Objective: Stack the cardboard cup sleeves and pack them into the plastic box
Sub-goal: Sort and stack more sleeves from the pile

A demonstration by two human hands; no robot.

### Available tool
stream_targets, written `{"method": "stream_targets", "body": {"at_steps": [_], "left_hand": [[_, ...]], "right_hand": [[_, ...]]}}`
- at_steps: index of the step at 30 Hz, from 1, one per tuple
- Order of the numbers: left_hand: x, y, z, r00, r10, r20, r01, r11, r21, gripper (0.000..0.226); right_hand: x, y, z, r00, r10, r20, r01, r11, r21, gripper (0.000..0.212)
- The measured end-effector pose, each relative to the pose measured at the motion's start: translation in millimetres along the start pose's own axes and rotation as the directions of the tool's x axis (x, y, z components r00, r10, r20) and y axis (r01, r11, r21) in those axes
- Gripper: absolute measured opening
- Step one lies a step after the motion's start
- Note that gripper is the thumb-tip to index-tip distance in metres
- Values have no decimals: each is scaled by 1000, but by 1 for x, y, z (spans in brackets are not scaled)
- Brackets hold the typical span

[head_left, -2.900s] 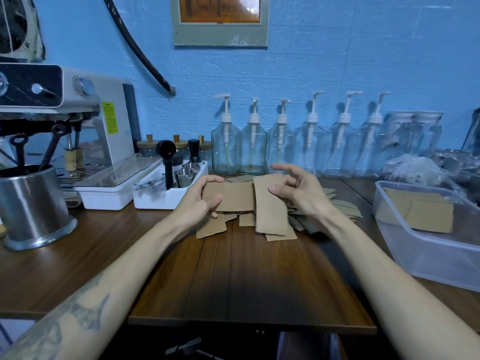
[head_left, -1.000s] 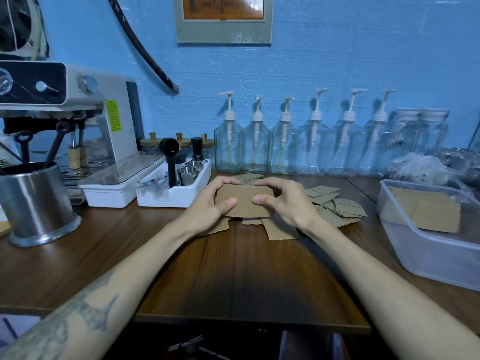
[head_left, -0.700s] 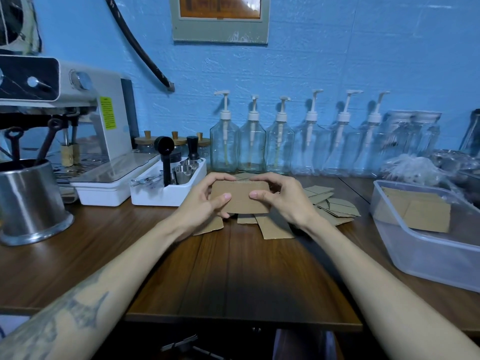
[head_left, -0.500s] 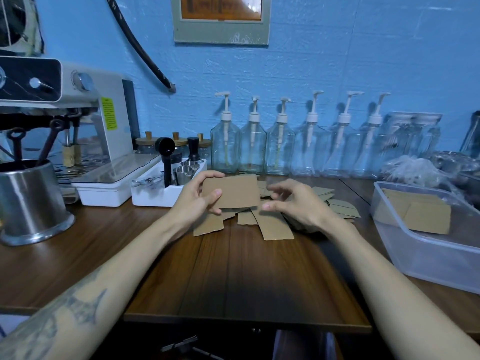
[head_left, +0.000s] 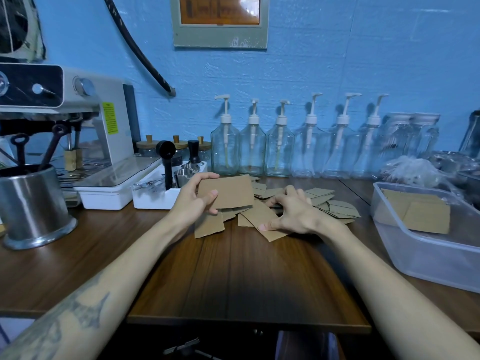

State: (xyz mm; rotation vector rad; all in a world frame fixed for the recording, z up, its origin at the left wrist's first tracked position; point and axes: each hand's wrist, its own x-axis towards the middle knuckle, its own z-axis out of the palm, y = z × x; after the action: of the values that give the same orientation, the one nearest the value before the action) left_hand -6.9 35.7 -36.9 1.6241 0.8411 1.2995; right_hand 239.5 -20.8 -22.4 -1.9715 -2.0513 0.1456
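Blue wall and a row of pump bottles (head_left: 252, 149) are seen behind the wooden tabletop (head_left: 233, 276). A sleeve stack (head_left: 228, 190) is pinched in the left hand (head_left: 193, 201). Loose sleeves (head_left: 262, 216) are pressed under the right hand (head_left: 293, 214), its grip curled. Plastic box (head_left: 415, 245) at right holds flat sleeves.

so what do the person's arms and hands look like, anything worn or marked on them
Both forearms are bare, with no sleeves in view. The left hand and right hand wear no gloves, and no rings, watch or bracelet show. The left forearm carries a dark grey tattoo near the bottom of the picture; its design is hard to make out. The right forearm shows no markings.
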Motion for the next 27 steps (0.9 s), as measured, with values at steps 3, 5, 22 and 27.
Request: {"method": "stream_targets", "body": {"at_steps": [3, 5, 22, 27], "left_hand": [[1, 0, 0, 1000, -9, -9, 9, 1000, -28, 33], [1, 1, -1, 1000, -13, -12, 12, 999, -35, 33], [3, 0, 0, 998, -27, -65, 21, 996, -85, 34], [2, -1, 1, 997, -45, -69, 38, 995, -94, 34]], "right_hand": [[-1, -6, -2, 1000, 3, 12, -3, 999, 34, 70], [0, -6, -3, 1000, 0, -10, 1, 993, 114, 60], [2, 7, -19, 924, 303, -234, -6, 623, 782, 34], [8, 11, -16, 887, 352, -298, 1, 644, 765, 63]]}}
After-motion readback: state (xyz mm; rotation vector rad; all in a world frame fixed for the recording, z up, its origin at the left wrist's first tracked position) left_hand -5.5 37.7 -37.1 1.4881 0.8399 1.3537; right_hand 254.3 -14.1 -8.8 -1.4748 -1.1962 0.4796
